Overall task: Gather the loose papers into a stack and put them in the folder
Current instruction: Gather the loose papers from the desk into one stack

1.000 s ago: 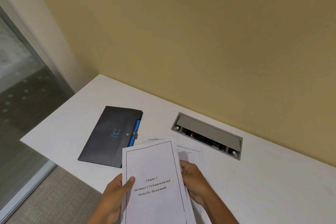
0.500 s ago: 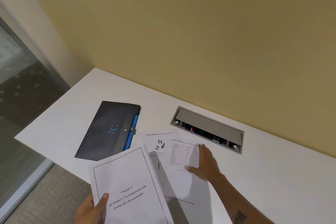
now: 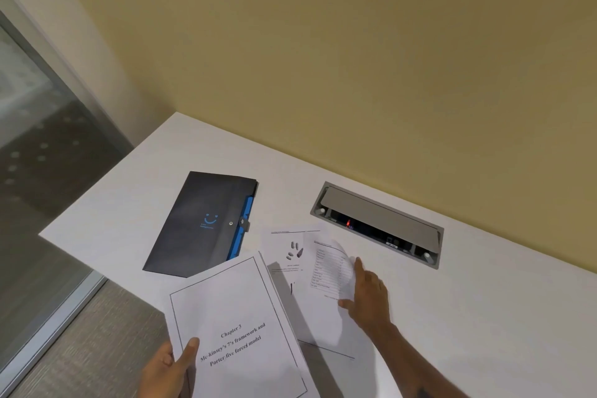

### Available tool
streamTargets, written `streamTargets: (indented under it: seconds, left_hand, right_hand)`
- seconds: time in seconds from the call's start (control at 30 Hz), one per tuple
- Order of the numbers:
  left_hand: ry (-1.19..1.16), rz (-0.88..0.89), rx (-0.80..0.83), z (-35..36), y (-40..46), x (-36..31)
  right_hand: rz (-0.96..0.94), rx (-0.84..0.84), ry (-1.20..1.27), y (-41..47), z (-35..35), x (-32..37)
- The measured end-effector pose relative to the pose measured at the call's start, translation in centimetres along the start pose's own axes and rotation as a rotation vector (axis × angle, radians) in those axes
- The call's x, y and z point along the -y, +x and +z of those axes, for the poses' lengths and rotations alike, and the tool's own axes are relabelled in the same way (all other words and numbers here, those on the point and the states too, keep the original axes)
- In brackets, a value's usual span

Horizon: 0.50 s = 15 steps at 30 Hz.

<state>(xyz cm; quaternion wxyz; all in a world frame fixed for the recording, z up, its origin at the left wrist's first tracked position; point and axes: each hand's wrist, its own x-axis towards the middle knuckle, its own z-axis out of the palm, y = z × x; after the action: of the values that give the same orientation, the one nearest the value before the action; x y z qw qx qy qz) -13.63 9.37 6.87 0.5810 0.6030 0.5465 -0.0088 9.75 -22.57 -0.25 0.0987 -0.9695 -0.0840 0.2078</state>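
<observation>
The left hand point(image 3: 171, 368) grips a white printed title sheet point(image 3: 237, 329) above the white desk point(image 3: 484, 300). The right hand point(image 3: 368, 297), fingers spread, lifts the edge of a loose white table-printed sheet point(image 3: 329, 271) beside the shut dark grey folder point(image 3: 200, 223).

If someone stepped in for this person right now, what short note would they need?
Left hand: grips the white "Chapter 3" title sheets above the table edge.
Right hand: lifting the edge of the white table-printed sheet on the white table.
Another white sheet with small pictures lies beside it.
Dark grey folder with blue tabs: shut, untouched.
Left: gather both sheets, stack them, open the folder, insert.
</observation>
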Motion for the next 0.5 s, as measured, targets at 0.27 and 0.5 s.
streamTargets:
  seconds: [0.27,0.5]
  left_hand:
    - [-0.060,0.040,0.077,1.6,2.0,0.4]
    - [-0.210,0.027,0.172,3.4,1.8,-0.3]
  right_hand:
    - [0.205,-0.114,0.331,-2.7,0.7,-0.8]
    - [0.250,-0.337,0.562,-3.6,-0.3,-2.5]
